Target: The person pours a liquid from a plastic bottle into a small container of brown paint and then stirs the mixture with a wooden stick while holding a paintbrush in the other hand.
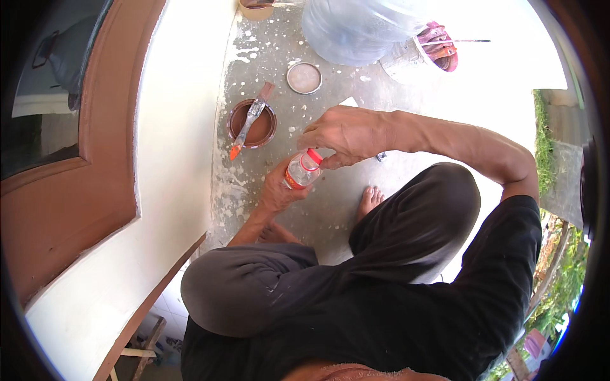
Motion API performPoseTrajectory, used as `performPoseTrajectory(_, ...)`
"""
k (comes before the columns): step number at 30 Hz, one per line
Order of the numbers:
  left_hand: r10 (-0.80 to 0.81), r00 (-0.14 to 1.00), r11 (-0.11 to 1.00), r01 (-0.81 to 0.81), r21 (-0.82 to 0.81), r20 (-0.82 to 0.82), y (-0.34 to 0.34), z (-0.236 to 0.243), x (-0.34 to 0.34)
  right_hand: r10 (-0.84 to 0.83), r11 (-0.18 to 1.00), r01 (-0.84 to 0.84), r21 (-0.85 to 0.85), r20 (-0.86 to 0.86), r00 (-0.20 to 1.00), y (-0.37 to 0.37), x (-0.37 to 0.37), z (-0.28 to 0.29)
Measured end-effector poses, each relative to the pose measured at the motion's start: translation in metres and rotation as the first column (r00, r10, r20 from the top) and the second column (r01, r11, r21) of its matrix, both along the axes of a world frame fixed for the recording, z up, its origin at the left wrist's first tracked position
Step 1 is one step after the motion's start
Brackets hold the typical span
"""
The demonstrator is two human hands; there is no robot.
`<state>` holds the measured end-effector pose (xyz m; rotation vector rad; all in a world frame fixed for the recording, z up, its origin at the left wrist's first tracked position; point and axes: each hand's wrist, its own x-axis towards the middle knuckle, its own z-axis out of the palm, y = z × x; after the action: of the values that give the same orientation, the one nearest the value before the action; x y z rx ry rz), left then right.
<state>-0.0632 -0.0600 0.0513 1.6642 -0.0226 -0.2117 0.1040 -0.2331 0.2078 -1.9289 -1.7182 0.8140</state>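
My left hand (279, 188) is wrapped round a small clear plastic bottle (303, 170) with a red-orange label, held tilted above the floor. Over its top, my right hand (346, 134) reaches in from the right, its fingers and thumb curled about the red cap (314, 155). Part of the cap is hidden behind those fingers. Just beyond my left hand stands an open tin of brown paint (260, 131). A paintbrush (254, 114) with an orange-tipped handle lies across the tin's rim, bristles pointing away from me.
A round tin lid (304, 78) lies on the paint-spattered floor (254, 70). Farther off are a large translucent bluish container (356, 32), a white bucket (406, 61) holding reddish cloth and a stick, and a tan pot (256, 11). A white wall (175, 114) with a brown frame runs along the left.
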Motion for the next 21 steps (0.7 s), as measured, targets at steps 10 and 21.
performPoseTrajectory(10,-0.059,0.997,0.998,0.057,-0.037,-0.044,-0.009,0.017,0.009,-0.159,0.986,0.158,0.043,0.01,0.987,-0.02,-0.009,0.015)
performPoseTrajectory(21,-0.377,0.893,0.867,0.247,-0.433,-0.246,-0.008,0.027,0.018,-0.099,0.995,0.099,0.032,-0.017,0.995,-0.034,-0.012,0.032)
